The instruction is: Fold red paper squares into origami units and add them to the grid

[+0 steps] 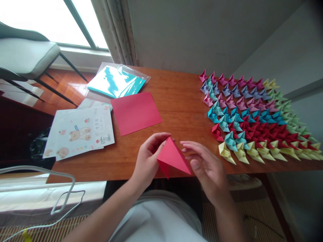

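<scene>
A partly folded sheet of red origami paper (174, 156) is held up over the front edge of the table, its top drawn to a point and its lower flaps hanging apart. My left hand (150, 158) pinches it along the left side, thumb near the peak. To the right of the paper, my right hand (207, 164) has its fingers apart, the tips close to the paper's right edge; no grip on it shows. Flat red paper (137, 112) lies on the table just beyond my left hand.
Rows of folded paper figures (252, 131) in several colours cover the table's right side. A plastic-wrapped pack of turquoise paper (116, 82) lies at the back left, near white bear-printed sheets (80, 132). A white cable (68, 178) loops at lower left. A chair (27, 53) stands beyond.
</scene>
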Tool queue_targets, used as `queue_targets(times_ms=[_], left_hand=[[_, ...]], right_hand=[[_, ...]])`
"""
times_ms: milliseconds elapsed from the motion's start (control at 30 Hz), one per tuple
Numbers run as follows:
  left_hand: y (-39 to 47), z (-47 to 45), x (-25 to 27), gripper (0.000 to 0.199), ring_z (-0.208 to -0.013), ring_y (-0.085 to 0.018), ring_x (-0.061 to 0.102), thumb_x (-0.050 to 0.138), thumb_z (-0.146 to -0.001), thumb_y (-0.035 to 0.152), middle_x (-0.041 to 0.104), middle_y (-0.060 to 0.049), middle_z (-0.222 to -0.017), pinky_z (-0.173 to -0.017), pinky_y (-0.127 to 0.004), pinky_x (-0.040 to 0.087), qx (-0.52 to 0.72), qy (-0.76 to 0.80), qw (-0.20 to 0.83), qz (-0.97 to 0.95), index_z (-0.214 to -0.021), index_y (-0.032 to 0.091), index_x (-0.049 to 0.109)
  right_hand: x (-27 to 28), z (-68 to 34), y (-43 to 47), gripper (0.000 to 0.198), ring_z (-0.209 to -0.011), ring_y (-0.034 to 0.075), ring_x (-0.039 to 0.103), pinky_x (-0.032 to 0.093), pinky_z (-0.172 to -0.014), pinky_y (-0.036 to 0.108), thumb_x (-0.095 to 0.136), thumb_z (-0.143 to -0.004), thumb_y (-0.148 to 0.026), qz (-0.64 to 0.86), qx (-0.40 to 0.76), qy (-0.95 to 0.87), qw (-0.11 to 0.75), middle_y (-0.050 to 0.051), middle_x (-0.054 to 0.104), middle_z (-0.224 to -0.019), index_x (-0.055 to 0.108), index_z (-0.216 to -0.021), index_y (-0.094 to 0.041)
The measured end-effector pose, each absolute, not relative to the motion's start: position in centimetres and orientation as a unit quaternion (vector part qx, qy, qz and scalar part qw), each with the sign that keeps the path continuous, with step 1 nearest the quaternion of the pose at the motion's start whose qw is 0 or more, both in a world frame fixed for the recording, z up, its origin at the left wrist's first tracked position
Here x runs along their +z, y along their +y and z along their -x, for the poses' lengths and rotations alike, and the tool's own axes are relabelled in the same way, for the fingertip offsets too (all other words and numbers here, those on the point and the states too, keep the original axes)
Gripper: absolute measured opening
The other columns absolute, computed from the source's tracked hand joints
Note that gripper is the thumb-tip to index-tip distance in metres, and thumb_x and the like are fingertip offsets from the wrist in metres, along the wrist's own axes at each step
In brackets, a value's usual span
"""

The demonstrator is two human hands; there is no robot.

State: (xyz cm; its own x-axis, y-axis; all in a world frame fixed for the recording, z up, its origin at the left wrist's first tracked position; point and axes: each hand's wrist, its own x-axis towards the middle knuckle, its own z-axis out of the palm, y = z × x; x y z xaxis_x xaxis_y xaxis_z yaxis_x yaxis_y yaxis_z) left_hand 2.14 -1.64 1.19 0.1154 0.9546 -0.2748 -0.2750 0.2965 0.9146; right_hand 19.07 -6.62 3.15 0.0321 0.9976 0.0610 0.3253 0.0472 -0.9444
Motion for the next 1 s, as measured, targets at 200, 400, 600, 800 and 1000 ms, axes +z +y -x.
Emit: queue_targets(times_ms=[200, 400, 600, 800, 1000], left_hand=[[-2.3, -2.3, 1.2, 0.018, -0.096, -0.019, 0.069, 0.068, -0.090, 0.026, 0.074, -0.007, -0.104, -0.088, -0.026, 0.054, 0.480, 0.470, 0.575, -0.468, -0.106, 0.019, 0.071], [-2.7, -2.6, 1.1, 0.021, -0.098, -0.020, 0.069, 0.067, -0.090, 0.025, 0.073, -0.007, -0.106, -0.090, -0.028, 0.054, 0.479, 0.475, 0.556, -0.486, -0.110, 0.020, 0.071], [-2.1, -2.4, 1.3, 0.029, -0.103, -0.021, 0.068, 0.072, -0.088, 0.030, 0.073, -0.008, -0.111, -0.085, -0.026, 0.054, 0.467, 0.457, 0.630, -0.420, -0.114, 0.020, 0.069], [-1.8, -2.2, 1.4, 0.030, -0.086, -0.016, 0.068, 0.070, -0.088, 0.034, 0.073, -0.007, -0.110, -0.070, -0.021, 0.054, 0.451, 0.432, 0.734, -0.268, -0.115, 0.020, 0.069], [-2.0, -2.4, 1.6, 0.033, -0.091, -0.017, 0.069, 0.073, -0.085, 0.030, 0.074, -0.006, -0.109, -0.074, -0.021, 0.055, 0.446, 0.410, 0.756, -0.247, -0.117, 0.021, 0.070]], right_hand=[[3.2, -19.7, -6.9, 0.053, -0.113, 0.026, 0.066, 0.055, -0.098, 0.040, 0.044, -0.098, -0.062, 0.585, 0.438, -0.540, 0.417, 0.011, 0.067, -0.128, 0.065, -0.127, -0.022], [4.6, -19.0, -7.5, 0.049, -0.129, 0.029, 0.057, 0.050, -0.108, 0.044, 0.064, -0.092, -0.043, 0.607, 0.319, -0.642, 0.342, 0.011, 0.060, -0.140, 0.057, -0.137, -0.024], [4.0, -18.5, -7.1, 0.041, -0.120, 0.025, 0.063, 0.056, -0.101, 0.039, 0.063, -0.093, -0.033, 0.619, 0.279, -0.651, 0.338, 0.008, 0.065, -0.132, 0.057, -0.133, -0.026], [3.2, -18.5, -6.8, 0.039, -0.128, 0.024, 0.057, 0.048, -0.109, 0.040, 0.061, -0.095, -0.034, 0.596, 0.251, -0.674, 0.358, 0.008, 0.062, -0.137, 0.058, -0.133, -0.025], [3.0, -18.4, -6.7, 0.042, -0.126, 0.023, 0.058, 0.048, -0.108, 0.038, 0.064, -0.094, -0.030, 0.595, 0.231, -0.666, 0.387, 0.008, 0.063, -0.135, 0.056, -0.135, -0.024]])
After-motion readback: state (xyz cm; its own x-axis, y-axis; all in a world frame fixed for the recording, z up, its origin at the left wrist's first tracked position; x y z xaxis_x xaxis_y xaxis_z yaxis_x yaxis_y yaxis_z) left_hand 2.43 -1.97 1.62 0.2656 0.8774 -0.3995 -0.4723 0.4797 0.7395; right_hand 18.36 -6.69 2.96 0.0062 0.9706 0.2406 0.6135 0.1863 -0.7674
